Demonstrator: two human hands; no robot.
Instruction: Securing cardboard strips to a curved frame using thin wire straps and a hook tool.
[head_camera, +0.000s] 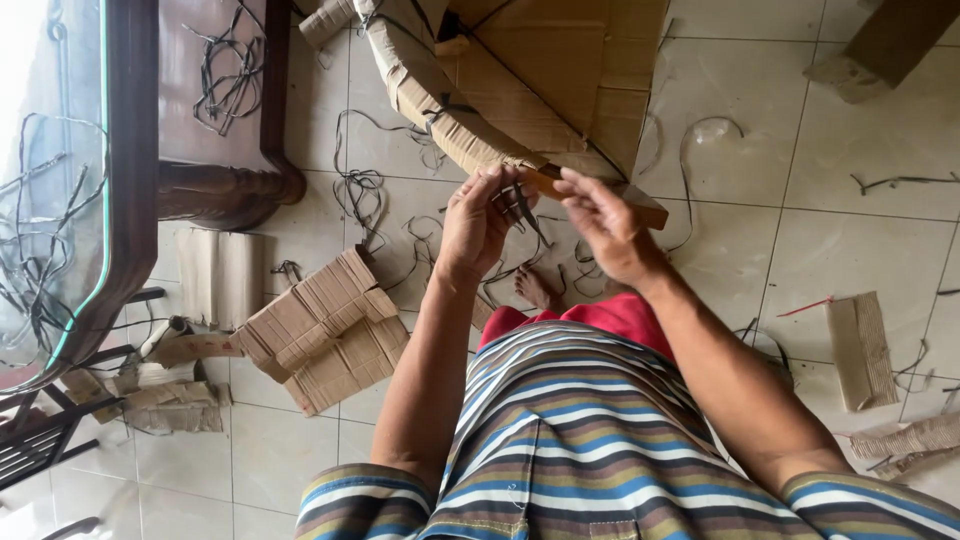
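Dark strap (522, 205) lengthwise betw. hands, downward

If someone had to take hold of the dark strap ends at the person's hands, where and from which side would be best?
Probably the short free ends of the strap, pinched just beyond the left hand, coming from the right hand side. They stick out thin and loose in the gap between the hands, with the cardboard bundle just beyond them. Whether the strap is taut cannot be told.

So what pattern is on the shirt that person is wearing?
Horizontal stripes on the shirt: blue, white, tan and dark brown bands. It shows best in the head view, the only one.
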